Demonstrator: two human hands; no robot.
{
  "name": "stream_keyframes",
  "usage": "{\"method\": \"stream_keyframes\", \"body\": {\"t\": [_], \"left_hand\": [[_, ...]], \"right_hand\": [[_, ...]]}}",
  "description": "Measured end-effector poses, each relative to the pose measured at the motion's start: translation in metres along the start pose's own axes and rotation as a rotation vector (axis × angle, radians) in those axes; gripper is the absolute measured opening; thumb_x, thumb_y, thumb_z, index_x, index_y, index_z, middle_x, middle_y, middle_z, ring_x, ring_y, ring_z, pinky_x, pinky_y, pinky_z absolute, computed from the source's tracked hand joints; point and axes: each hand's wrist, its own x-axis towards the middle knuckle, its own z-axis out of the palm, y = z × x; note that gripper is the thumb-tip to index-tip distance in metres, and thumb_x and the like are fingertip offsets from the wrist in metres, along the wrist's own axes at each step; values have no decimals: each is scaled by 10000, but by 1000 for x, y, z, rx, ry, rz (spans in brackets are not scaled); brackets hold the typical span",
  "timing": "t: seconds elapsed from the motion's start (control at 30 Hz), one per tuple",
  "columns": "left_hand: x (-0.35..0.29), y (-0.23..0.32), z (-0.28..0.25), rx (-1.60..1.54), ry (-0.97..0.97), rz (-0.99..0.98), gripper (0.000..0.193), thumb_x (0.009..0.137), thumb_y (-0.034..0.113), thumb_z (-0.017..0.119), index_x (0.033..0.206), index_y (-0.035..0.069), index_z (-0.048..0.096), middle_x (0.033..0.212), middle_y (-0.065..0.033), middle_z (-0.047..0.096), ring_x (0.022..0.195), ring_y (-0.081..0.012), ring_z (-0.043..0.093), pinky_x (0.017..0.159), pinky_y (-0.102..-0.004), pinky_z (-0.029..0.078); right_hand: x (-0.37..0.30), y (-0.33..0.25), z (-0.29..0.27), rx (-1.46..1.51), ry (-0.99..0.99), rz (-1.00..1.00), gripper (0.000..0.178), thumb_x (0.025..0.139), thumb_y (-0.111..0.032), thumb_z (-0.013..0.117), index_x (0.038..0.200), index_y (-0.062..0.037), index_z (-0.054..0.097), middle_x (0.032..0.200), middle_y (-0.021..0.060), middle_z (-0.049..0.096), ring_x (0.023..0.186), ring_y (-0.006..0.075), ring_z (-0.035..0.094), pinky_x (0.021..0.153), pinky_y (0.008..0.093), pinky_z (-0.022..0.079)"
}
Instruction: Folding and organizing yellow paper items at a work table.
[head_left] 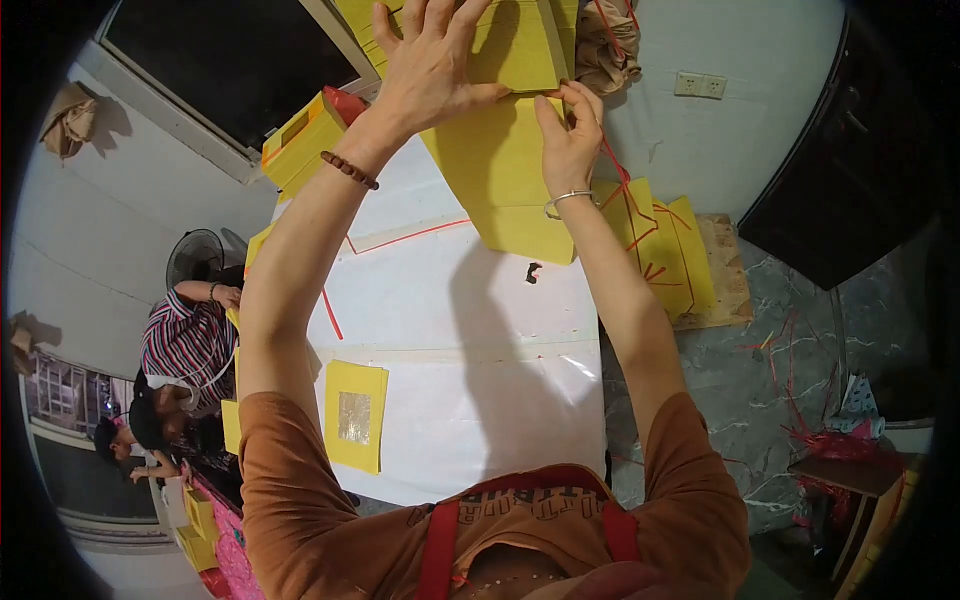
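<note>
Dark capital letters [545, 507], only partly legible, across the brown shirt [670, 525]

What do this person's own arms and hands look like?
Short rust-brown sleeves, no gloves. The left hand has a brown beaded bracelet at the wrist; the right hand, a thin silvery bangle.

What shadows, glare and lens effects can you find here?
Head view: a dark shadow crosses the white table, another the yellow piece; head view: glare glints near the table's right edge; head view: a black fisheye rim swallows the corners.
</note>
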Motion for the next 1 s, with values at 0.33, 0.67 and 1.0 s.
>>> {"method": "stream_keyframes", "body": {"t": [0.33,0.67,1.0], "left_hand": [[6,1,-8,16,-12,3,1093,518,450,789,1386,153,195,1423,-139,166,1336,-345,55,1030,-567,-14],[4,1,-9,-492,-43,-60,1101,510,442,790,1387,155,190,1434,-130,155,1338,-342,57,1029,-568,-2],[-1,-3,-5,-78,-79,-31,1091,523,434,785,1389,145,188,1436,-135,151,1340,-342,51,1029,-569,-4]], "right_hand": [[0,1,-1,-3,-47,-1,248,708,-92,680,921,-11,581,1111,113,448,1024,222,507,881,313,425],[-1,6,-2,-51,-67,-24,338,669,-134,713,942,-22,548,1123,125,440,1036,257,487,885,349,404],[0,1,3,-67,-46,-24,344,660,-146,718,932,-27,543,1129,126,450,1035,256,489,885,351,404]]}}
